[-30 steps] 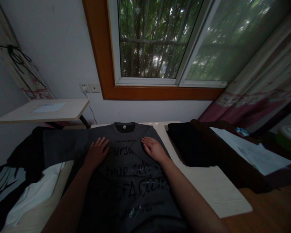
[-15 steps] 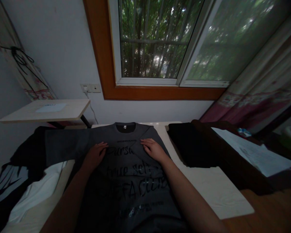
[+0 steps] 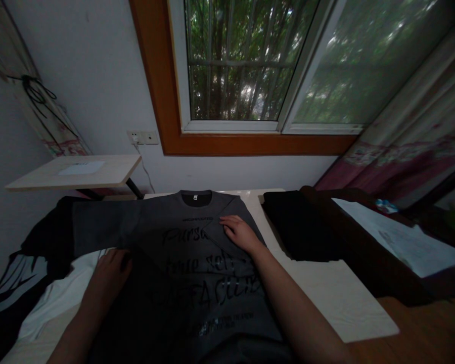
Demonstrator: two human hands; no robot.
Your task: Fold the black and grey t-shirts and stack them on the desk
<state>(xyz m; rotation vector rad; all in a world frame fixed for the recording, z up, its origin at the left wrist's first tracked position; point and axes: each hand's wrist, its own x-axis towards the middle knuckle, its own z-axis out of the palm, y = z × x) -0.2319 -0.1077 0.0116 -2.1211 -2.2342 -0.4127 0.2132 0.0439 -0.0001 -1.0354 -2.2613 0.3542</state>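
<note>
Shirt under right fingers (slightly parted)

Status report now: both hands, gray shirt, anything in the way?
Right hand on gray shirt, over folded-in sleeve. Left hand at its left edge. Shirt spread, print up. White cloth close beside left hand.

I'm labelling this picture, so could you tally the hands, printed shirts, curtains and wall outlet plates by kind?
Hands: 2 (left hand, right hand)
Printed grey shirt: 1
Curtains: 2 (left curtain, right curtain)
Wall outlet plates: 2 (left plate, right plate)
Total: 7
</note>
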